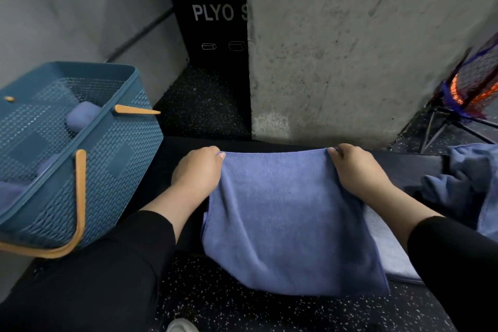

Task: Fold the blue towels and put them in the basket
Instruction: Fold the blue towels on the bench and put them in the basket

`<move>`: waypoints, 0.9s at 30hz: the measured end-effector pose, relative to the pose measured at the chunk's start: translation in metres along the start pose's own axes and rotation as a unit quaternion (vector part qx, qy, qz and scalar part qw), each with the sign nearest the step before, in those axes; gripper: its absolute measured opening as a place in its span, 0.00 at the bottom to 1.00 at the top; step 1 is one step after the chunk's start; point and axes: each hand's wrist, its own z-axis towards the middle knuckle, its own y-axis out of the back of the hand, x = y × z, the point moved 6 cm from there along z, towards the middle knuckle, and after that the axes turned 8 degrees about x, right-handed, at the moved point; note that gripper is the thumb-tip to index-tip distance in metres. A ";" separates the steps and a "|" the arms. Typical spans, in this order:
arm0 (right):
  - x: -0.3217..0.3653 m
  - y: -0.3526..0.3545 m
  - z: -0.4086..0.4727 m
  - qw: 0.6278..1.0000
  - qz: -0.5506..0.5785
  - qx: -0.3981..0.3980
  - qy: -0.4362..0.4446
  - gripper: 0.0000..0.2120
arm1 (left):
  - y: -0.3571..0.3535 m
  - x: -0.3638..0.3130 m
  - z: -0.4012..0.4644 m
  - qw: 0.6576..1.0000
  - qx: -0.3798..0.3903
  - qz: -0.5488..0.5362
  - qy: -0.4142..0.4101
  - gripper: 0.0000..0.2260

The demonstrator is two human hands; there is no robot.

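From the head camera, the left hand [198,170] pinches the far left corner of a blue towel [288,224] and the right hand [358,170] pinches the far right corner, fingers and thumbs curled onto the hem, so the top edge runs taut between them at about 12 o'clock from the towel's middle. The rest of the cloth hangs toward the viewer, past the near edge of a dark bench [404,167], with its lower hem over the speckled floor [215,302]. The basket [113,159] stands at 9 o'clock from the towel, well apart, with rolled or folded blue cloth showing inside it. At 3 o'clock a heap of unfolded towels [469,188] lies on the bench, and a paler cloth [388,250] lies under the right forearm. The main risk seems to be uneven corners: if one hand lets go first, or the hands carry the edge over at different rates, the fold would likely come out skewed. The hanging hem could also drag on the floor and pick up grit. The right forearm may catch the paler cloth and pull it off the bench.
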 end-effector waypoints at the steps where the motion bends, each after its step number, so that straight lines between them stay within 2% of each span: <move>1: -0.001 -0.002 0.004 1.000 -0.011 0.002 -0.007 0.20 | -0.001 -0.001 0.001 1.000 -0.001 0.019 0.000 0.18; 5: 0.000 -0.007 0.005 0.994 -0.098 -0.011 -0.047 0.18 | -0.004 -0.005 0.000 0.994 -0.034 0.100 -0.026 0.13; 7: 0.006 -0.005 0.002 0.986 -0.156 -0.051 -0.028 0.17 | -0.006 -0.006 0.001 0.989 -0.079 0.107 -0.069 0.08; 9: 0.011 -0.003 -0.001 0.984 -0.156 -0.078 0.019 0.14 | -0.010 -0.006 0.004 0.988 -0.073 0.093 -0.099 0.06; 13: 0.005 -0.007 0.007 0.988 -0.121 -0.007 0.096 0.14 | -0.011 -0.004 0.006 0.988 -0.058 0.077 -0.122 0.09; 15: 0.000 -0.006 0.008 0.988 -0.112 0.025 0.106 0.16 | -0.014 -0.001 0.008 0.988 -0.033 0.079 -0.129 0.14; 17: -0.001 -0.004 0.009 0.988 -0.101 0.054 0.102 0.15 | -0.015 0.002 0.009 0.989 -0.006 0.077 -0.123 0.14; 21: 0.004 -0.001 0.006 0.991 -0.074 0.081 0.078 0.04 | -0.008 0.007 0.003 0.994 0.006 0.044 -0.104 0.05; 23: 0.008 0.003 0.001 0.991 -0.075 0.079 0.079 0.05 | -0.004 0.007 -0.004 0.995 0.009 0.007 -0.103 0.04; 27: 0.015 0.028 -0.017 0.995 0.012 0.047 0.086 0.08 | 0.013 0.006 -0.022 0.979 0.019 -0.175 -0.103 0.05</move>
